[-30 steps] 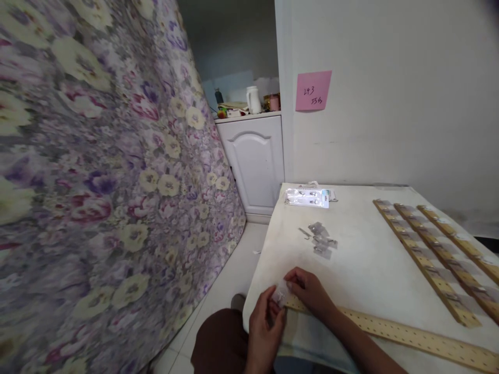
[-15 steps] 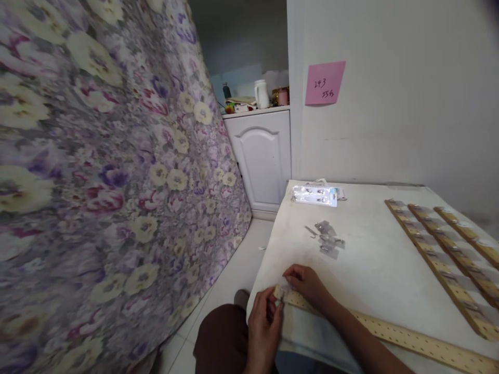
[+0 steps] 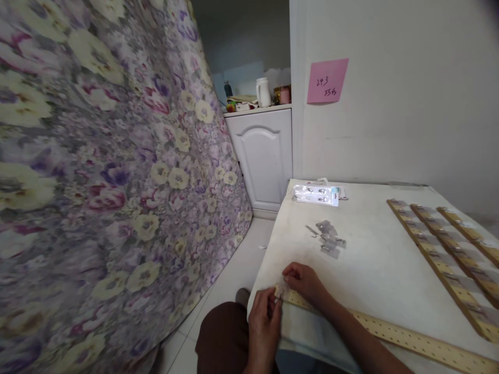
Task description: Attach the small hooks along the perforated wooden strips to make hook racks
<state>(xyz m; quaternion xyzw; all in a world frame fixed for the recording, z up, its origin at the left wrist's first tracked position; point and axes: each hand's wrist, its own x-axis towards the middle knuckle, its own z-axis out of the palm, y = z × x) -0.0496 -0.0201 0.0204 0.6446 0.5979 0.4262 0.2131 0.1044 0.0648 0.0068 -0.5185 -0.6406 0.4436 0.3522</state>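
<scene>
My left hand (image 3: 263, 322) and my right hand (image 3: 306, 283) meet at the left end of a long perforated wooden strip (image 3: 405, 337) that lies along the near edge of the white table (image 3: 374, 270). Both hands have their fingers pinched together on a small clear packet (image 3: 279, 291) held at the strip's end. What the packet holds is too small to make out. A little pile of similar clear packets with metal hooks (image 3: 328, 240) lies farther back on the table.
Three more wooden strips (image 3: 448, 259) carrying packets lie at the right. A clear blister pack (image 3: 316, 195) sits at the table's far left corner. A floral cloth (image 3: 109, 171) hangs on the left, a white cabinet (image 3: 263, 156) stands behind, and a pink note (image 3: 326, 80) sticks to the wall.
The view has shifted a little to the left and down. My hands have stayed at the strip's end, drawing closer together on the small packet.
</scene>
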